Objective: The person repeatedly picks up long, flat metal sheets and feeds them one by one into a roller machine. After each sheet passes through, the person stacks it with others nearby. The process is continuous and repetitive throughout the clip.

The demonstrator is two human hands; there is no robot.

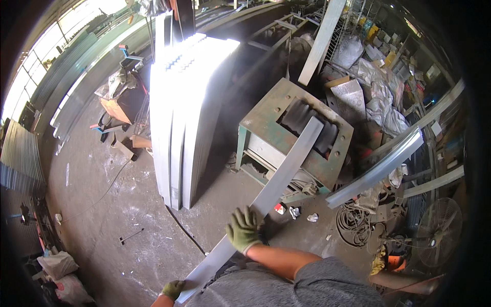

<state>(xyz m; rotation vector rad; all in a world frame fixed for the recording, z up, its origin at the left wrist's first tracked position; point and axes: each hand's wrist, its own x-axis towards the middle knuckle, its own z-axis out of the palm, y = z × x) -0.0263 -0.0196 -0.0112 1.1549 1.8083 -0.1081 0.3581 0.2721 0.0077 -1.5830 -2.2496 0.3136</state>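
Observation:
A long, flat-faced grey metal bar (279, 187) slants from the lower middle up to the right. Its far end lies over dark rollers (327, 135) set in the top of a worn green machine (263, 120). My left hand (174, 289), in a green work glove, is closed around the bar's near end. Farther up, my right hand (244, 229), gloved alike, rests on the bar with its fingers spread across the upper face. The bar's underside is hidden, as is the right thumb's hold.
A tall bundle of bright metal profiles (176, 138) stands left of the machine. Another metal bar (376, 166) juts in at the right, above coiled cable (353, 225) and a fan (439, 233). A dark cable (185, 230) crosses the floor. Wrapped bundles (376, 89) fill the back right.

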